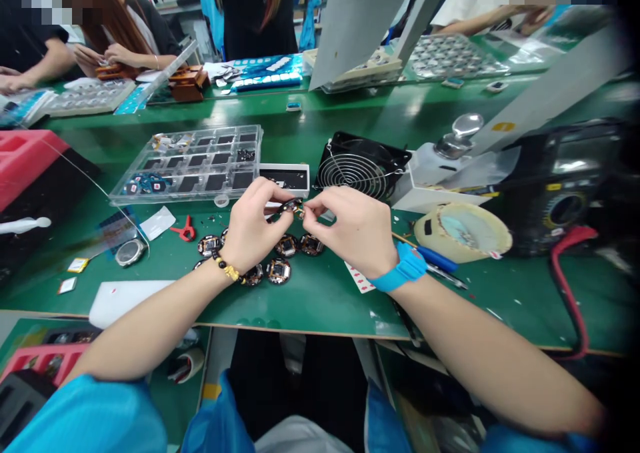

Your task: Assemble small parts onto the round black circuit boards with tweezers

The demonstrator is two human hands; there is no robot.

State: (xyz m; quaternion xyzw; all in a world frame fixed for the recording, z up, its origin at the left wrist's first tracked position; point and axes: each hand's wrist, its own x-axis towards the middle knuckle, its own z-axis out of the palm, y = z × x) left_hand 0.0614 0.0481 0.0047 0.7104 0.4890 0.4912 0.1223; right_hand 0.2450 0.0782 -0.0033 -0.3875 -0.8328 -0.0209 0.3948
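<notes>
Starting at the left edge of the green bench (320,300), a pink tray (23,163) sat over a black block, with a white sheet (123,300) lying flat near the front edge and a small round metal part (130,252) just beyond it. A red clip-like tool (184,230) lay beside a white card (157,222). Behind these stood a clear compartment tray (193,163) holding dark square parts in several cells. A cluster of round circuit boards (277,270) lay flat on the bench, partly under the left wrist. The left hand (253,230), wearing a beaded bracelet, had its fingers curled and its thumb and forefinger pinched on a small round board (291,206) held just above the bench, over the cluster. The right hand (350,230), with a blue wrist strap (403,270), met it from the other side, fingertips pinched on the same board; whether it gripped the board itself or something on it could not be told. Behind the hands sat a small white box (286,177) and a black fan (361,166) with a wire grille. Further right lay a blue-handled tool (436,258), a roll of tape (463,230), and a dark instrument (560,186) with a red cable (567,286). Other people's hands worked at the far side of the bench.
</notes>
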